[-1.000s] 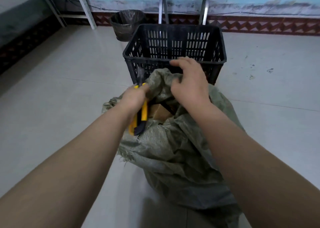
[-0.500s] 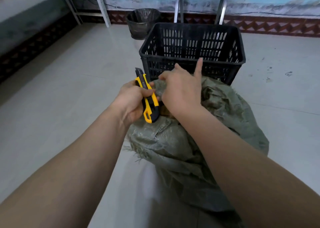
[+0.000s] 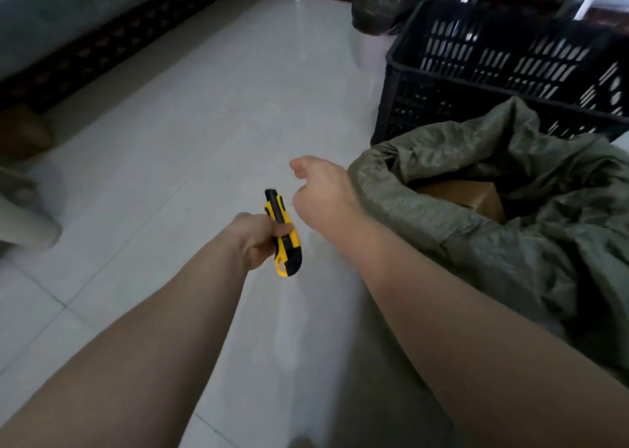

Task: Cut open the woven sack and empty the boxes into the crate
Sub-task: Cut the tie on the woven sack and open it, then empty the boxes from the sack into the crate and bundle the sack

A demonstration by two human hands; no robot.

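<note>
A grey-green woven sack stands on the floor at the right, its mouth open. A brown cardboard box shows inside it. Behind the sack stands a black slotted plastic crate. My left hand grips a yellow and black utility knife over the bare floor, left of the sack, with its tip pointing away from me. My right hand hovers beside the knife's tip with its fingers curled. Nothing is visible in it, and its wrist lies against the sack's left rim.
A bin lined with a dark bag stands behind the crate's left corner. Metal legs rise behind the crate. A brown box and a pale blurred object lie at the far left. Pale floor tiles stretch between them and the sack.
Both hands have left the top of the sack and moved left over the floor. The view has swung left, and the sack's mouth now gapes open with a box showing.
</note>
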